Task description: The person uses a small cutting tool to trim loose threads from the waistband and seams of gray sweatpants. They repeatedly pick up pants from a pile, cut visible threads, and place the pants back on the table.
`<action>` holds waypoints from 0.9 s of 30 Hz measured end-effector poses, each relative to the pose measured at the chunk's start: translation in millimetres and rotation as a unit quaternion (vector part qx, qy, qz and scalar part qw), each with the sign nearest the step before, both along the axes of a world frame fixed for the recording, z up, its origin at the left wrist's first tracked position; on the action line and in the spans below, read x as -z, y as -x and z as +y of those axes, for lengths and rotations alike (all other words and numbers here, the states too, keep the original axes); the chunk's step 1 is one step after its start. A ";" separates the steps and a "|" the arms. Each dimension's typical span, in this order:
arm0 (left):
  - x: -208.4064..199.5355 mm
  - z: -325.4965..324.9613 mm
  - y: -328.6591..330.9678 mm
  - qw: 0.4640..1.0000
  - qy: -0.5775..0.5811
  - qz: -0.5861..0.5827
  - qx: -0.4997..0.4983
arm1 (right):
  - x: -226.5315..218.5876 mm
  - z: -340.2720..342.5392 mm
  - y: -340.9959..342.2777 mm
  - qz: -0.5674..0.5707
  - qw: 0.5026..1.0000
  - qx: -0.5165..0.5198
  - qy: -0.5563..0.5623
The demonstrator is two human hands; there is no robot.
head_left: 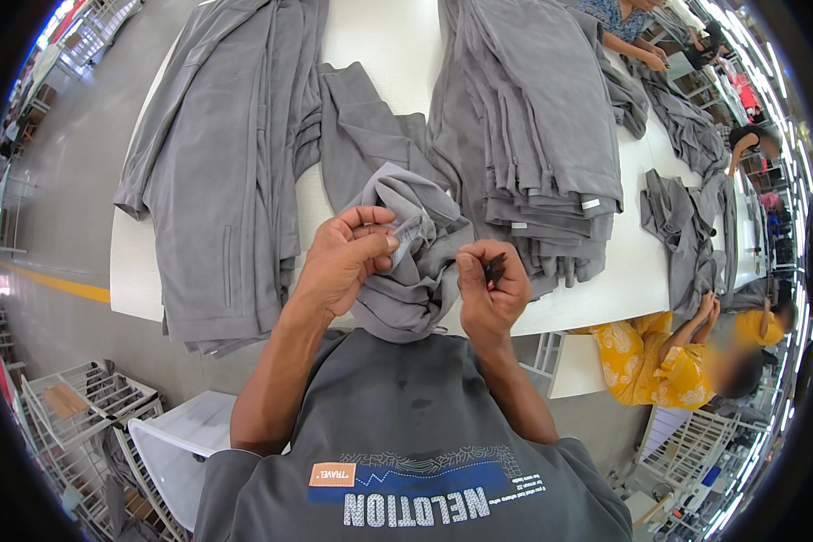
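A bunched grey garment (415, 298) lies at the table's near edge, partly against my body. My left hand (343, 257) is closed on it, thumb and fingers pinching a fold beside a pale label-like patch (410, 237). On the other side, my right hand (494, 294) is closed too, its thumb and forefinger at the garment's edge. A small dark tool (495, 269), possibly thread snips, sticks out of the curled fingers of that hand; most of it is hidden.
Tall stacks of grey garments flank the work, a left stack (217, 181) and a right stack (551, 117), on a white table (641, 271). At the right, a person in yellow (641, 361) handles more grey cloth (686, 226). A white plastic chair (185, 429) stands lower left.
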State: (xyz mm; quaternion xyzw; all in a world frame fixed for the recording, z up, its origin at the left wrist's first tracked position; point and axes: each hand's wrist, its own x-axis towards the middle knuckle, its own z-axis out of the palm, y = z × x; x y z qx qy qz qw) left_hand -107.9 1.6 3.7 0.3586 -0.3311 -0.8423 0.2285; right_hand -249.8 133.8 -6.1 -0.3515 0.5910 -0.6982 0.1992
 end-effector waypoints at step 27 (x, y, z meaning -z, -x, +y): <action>0.2 3.9 -4.2 0.999 -0.020 0.029 -0.010 | -32.2 -1.2 -2.0 0.155 0.947 -0.130 -0.251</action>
